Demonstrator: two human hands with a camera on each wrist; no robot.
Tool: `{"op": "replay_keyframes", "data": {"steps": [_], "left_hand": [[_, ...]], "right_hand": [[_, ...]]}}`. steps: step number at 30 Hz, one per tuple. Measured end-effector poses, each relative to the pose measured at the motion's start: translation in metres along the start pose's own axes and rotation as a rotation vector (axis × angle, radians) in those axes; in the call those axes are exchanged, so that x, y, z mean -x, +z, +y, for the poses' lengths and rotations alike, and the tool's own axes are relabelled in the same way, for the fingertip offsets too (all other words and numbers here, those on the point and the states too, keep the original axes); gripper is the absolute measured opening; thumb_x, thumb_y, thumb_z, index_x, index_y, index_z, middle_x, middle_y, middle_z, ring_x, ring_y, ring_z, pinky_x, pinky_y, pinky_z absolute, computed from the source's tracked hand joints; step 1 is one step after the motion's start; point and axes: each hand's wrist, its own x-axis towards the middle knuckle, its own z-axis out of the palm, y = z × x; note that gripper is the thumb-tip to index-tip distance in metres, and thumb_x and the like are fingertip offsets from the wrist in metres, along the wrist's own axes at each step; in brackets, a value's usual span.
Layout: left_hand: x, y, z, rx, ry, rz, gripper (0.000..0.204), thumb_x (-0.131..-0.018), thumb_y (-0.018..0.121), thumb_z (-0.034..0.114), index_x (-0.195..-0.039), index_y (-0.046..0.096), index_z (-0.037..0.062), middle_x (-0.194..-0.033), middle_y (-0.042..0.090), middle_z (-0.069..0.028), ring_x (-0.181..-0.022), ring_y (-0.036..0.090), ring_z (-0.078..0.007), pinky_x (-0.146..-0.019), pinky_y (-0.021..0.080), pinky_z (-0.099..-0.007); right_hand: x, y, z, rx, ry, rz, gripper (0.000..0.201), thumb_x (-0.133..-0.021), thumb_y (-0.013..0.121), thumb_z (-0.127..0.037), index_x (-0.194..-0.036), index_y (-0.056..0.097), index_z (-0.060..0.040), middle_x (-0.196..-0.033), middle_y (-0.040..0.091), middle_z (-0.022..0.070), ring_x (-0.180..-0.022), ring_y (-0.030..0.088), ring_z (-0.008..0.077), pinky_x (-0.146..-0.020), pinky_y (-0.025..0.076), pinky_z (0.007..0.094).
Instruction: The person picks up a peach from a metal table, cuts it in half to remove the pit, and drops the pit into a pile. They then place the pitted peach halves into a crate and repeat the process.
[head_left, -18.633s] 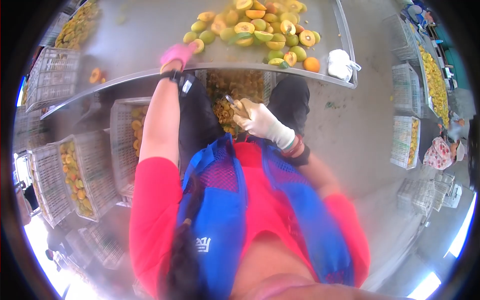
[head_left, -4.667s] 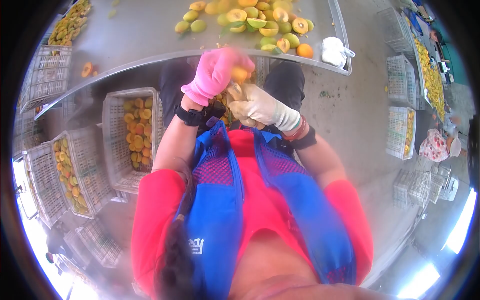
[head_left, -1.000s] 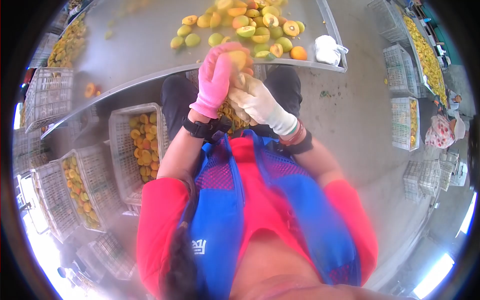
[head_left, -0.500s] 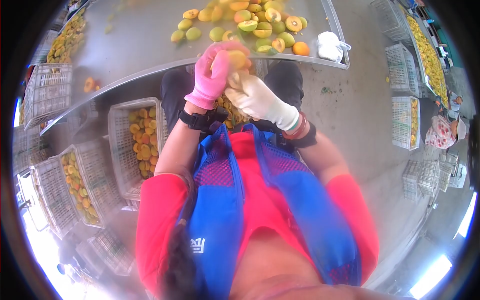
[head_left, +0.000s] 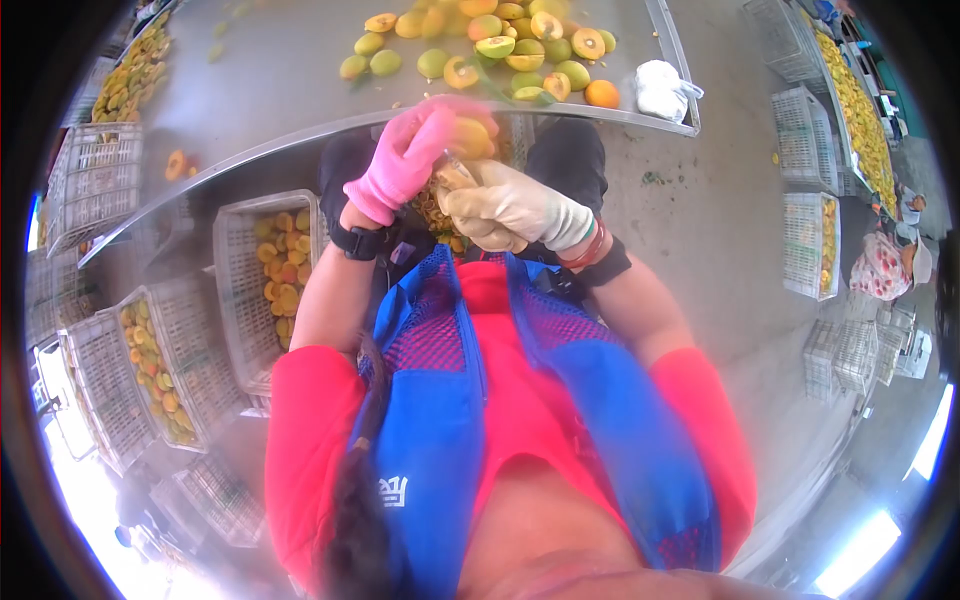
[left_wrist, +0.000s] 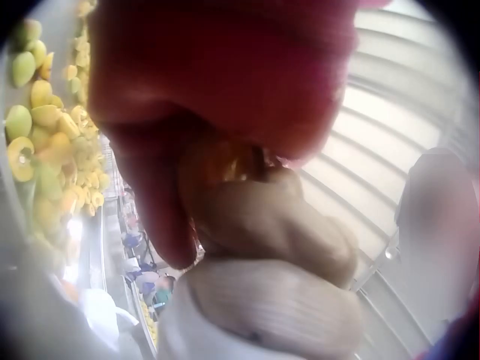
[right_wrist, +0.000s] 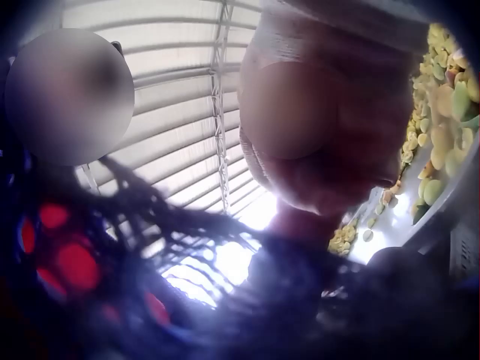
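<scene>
Above the lap, in front of the table edge, my pink-gloved left hand [head_left: 405,158] holds a yellow peach [head_left: 474,138]. My right hand [head_left: 525,207], in a white glove with tan-coated fingers, comes close against it from the other side. Its curled fingers grip a small metal-tipped tool [head_left: 453,158], whose tip is at the fruit. In the left wrist view, orange flesh [left_wrist: 234,163] shows between the pink glove and the tan fingers [left_wrist: 270,221]. The gloved right hand is dark and blurred in the right wrist view, and the tool is hidden there.
Whole and cut peaches [head_left: 525,50] are heaped on the metal table [head_left: 290,85], near a white plastic bag [head_left: 662,92]. A crate of peaches [head_left: 230,285] stands at left. Pieces [head_left: 432,212] lie below the hands. More crates [head_left: 812,245] line the right.
The left hand was at the table's fruit earliest; it now holds a peach at the right hand. Over the last half second, both hands lowered slightly, the left shifting left, and the tool's tip came into view.
</scene>
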Motion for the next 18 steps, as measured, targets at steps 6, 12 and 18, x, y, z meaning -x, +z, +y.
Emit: {"op": "replay_keyframes", "data": {"steps": [6,12,18], "left_hand": [[0.022,-0.004,-0.007,0.543,-0.156,0.415,0.055,-0.106,0.032,0.043,-0.121,0.054,-0.0059,-0.109,0.067,-0.0198,-0.090,0.070,-0.0294,-0.080,0.059,-0.0407],[0.087,-0.090,0.018,-0.170,-0.294,0.772,0.043,-0.103,0.045,0.034,-0.123,0.057,-0.0014,-0.107,0.069,-0.0190,-0.097,0.069,-0.0297,-0.082,0.057,-0.0371],[0.113,-0.137,0.019,-1.523,-0.808,0.507,0.058,-0.096,0.052,0.052,-0.133,0.056,0.0074,-0.132,0.060,-0.0161,-0.113,0.061,-0.0385,-0.100,0.046,-0.0440]], "right_hand": [[-0.010,0.001,0.006,0.229,0.019,0.017,0.011,-0.098,0.055,-0.020,-0.099,0.048,-0.0116,-0.062,0.043,-0.0046,-0.044,0.037,0.0044,-0.036,0.028,0.0223],[-0.011,-0.013,0.027,0.373,-0.119,0.209,0.016,-0.094,0.058,-0.016,-0.105,0.054,-0.0060,-0.069,0.052,-0.0009,-0.053,0.048,0.0076,-0.048,0.041,0.0247],[-0.018,-0.056,0.070,1.341,-0.047,0.487,0.027,-0.090,0.057,-0.024,-0.103,0.055,-0.0004,-0.077,0.065,0.0265,-0.075,0.063,0.0469,-0.068,0.050,0.0533]]}}
